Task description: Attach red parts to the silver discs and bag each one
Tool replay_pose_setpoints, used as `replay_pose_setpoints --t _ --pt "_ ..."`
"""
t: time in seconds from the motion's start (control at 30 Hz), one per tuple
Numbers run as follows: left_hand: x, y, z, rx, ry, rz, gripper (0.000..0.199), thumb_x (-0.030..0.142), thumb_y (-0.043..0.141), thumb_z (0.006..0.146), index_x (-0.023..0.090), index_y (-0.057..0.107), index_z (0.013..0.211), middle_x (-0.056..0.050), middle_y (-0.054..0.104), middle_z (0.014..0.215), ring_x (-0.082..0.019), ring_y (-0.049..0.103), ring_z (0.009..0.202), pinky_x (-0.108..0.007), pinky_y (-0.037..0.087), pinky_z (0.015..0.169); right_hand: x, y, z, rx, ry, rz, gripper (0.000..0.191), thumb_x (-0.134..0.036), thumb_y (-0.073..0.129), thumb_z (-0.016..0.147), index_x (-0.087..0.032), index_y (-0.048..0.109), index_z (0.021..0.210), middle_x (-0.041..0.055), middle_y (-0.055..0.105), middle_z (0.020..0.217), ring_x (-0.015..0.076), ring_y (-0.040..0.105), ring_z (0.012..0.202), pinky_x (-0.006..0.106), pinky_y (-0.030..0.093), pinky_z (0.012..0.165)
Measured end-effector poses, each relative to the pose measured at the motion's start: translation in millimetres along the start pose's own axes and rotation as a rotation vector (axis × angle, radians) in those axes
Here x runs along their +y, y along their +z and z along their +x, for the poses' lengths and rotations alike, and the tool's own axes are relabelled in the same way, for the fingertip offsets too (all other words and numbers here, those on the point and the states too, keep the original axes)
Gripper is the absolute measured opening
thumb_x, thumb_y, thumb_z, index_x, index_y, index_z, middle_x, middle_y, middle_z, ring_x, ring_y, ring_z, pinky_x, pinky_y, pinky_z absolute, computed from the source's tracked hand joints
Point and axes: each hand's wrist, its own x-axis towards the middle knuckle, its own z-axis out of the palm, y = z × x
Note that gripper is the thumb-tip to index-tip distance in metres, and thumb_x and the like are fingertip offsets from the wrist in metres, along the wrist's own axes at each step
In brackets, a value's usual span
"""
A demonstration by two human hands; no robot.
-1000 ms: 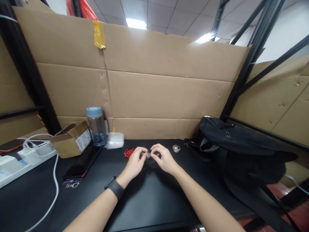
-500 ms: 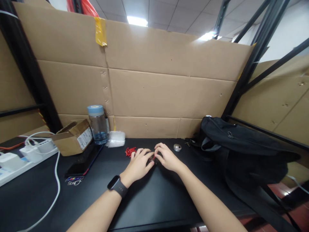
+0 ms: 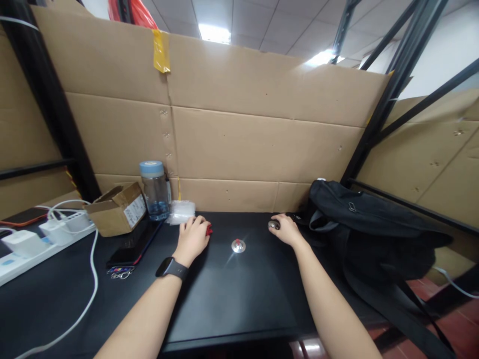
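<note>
Silvery, with a red centre, a small disc (image 3: 238,246) is seen on the table (image 3: 239,299), and by it the other places are given. To its left, a red bundle (image 3: 209,230) is partly covered by the left hand (image 3: 192,239); the fingers are bent, but whether anything is gripped cannot be told. To its right, a small round metallic piece (image 3: 273,225) is touched by the right hand (image 3: 287,230), thumb and fingers set narrowly about it; how firmly it is held cannot be seen. Such a low piece is best pinched at opposite edges, with light pressure, and the loose-looking bundle is better gathered whole than caught by one strand. The disc is best left unbrushed by either wrist. Farther left of it, a clear packet (image 3: 182,212), a bottle (image 3: 154,192) and a carton (image 3: 116,212) are grouped, so outward room is limited for the left hand. Well right of it, space is taken up by a black bag (image 3: 374,229), by which the right forearm could be hindered.
</note>
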Motion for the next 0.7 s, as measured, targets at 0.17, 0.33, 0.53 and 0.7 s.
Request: replay_pose_setpoints --t 0.17,0.33,0.53,0.7 --pt "-5 5.0 3 -0.017 -0.039 -0.021 0.015 0.026 0.062 0.086 0.025 0.074 0.095 -0.008 0.068 0.110 -0.030 0.051 0.111 -0.041 0.034 0.088 22 11 3 -0.092 0.029 0.084 0.027 -0.024 0.069 0.076 -0.022 0.073 0.103 0.0080 0.072 0.102 0.0228 0.067 0.092 0.032 0.049 0.085" --pt "-6 4.0 6 -0.004 -0.050 -0.073 0.010 0.029 0.064 0.085 0.027 0.074 0.088 -0.004 0.070 0.106 -0.028 0.053 0.107 -0.040 0.032 0.085 26 17 6 -0.063 0.031 0.124 0.028 -0.030 0.069 0.077 -0.019 0.072 0.103 0.0092 0.073 0.103 0.0227 0.068 0.092 0.032 0.050 0.085" --pt "-6 2.5 7 0.052 -0.071 -0.124 0.012 0.034 0.064 0.087 0.030 0.076 0.089 -0.003 0.073 0.106 -0.028 0.053 0.108 -0.040 0.030 0.086 31 18 7 -0.052 0.054 0.183 0.032 -0.028 0.071 0.075 -0.021 0.070 0.106 0.0068 0.075 0.103 0.0214 0.069 0.091 0.030 0.051 0.083" --pt "-11 3.5 9 0.049 -0.089 -0.152 0.012 0.034 0.068 0.085 0.032 0.076 0.092 -0.002 0.074 0.108 -0.028 0.054 0.109 -0.041 0.028 0.089 28 14 7 -0.029 0.056 0.217 0.030 -0.026 0.068 0.076 -0.021 0.070 0.106 0.0059 0.075 0.105 0.0205 0.069 0.090 0.030 0.052 0.083"
